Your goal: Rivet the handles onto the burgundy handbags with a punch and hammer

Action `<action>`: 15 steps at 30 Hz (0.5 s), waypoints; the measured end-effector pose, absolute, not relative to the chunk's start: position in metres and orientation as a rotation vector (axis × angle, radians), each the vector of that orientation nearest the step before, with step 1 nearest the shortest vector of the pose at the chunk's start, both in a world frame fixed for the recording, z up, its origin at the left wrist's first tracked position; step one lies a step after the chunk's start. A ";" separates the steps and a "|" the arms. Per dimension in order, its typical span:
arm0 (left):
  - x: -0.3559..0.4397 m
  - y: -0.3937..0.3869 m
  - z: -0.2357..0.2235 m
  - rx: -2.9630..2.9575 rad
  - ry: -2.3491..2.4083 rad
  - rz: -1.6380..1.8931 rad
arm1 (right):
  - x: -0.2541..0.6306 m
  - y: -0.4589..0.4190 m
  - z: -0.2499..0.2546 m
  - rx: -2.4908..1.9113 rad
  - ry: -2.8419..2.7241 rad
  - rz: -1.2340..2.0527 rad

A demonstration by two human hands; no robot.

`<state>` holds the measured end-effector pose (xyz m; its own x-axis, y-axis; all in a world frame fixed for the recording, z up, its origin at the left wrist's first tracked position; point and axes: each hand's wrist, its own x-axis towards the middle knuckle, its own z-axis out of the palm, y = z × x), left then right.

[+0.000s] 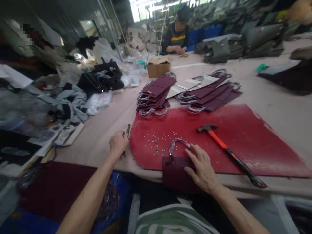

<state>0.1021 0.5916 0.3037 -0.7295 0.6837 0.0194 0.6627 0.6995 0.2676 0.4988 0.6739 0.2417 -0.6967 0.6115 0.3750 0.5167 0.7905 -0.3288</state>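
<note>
My left hand (118, 142) is at the left edge of the red mat, fingers curled at a short dark metal rod tool (128, 129) that sticks up from the fingertips. My right hand (201, 165) lies with spread fingers on a maroon bag panel (174, 172), thumb and fingers apart. A plastic-wrapped loop handle (179, 140) is attached to the panel and arches over the mat. The panel's lower part hangs past the table edge. Small metal studs (157, 141) are scattered over the red mat (234, 130). To the right rests a claw hammer (220, 141) with an orange and black grip.
Behind the mat lie two piles of maroon handled panels, a left pile (156, 91) and a right pile (214, 92). A cardboard box (158, 69) stands beyond them. Black bags (99, 79) sit at left. Across the table a person (177, 35) works with both hands.
</note>
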 end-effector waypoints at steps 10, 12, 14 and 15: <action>0.290 0.509 0.276 1.203 2.087 0.486 | 0.488 0.675 0.246 -1.118 -2.278 0.371; 0.308 0.504 0.263 1.116 2.119 0.526 | 0.491 0.677 0.249 -1.128 -2.221 0.336; 0.323 0.500 0.252 0.978 2.038 0.747 | 0.490 0.678 0.250 -1.113 -2.214 0.282; 0.329 0.498 0.248 0.889 1.912 0.869 | 0.483 0.679 0.249 -1.071 -2.233 0.240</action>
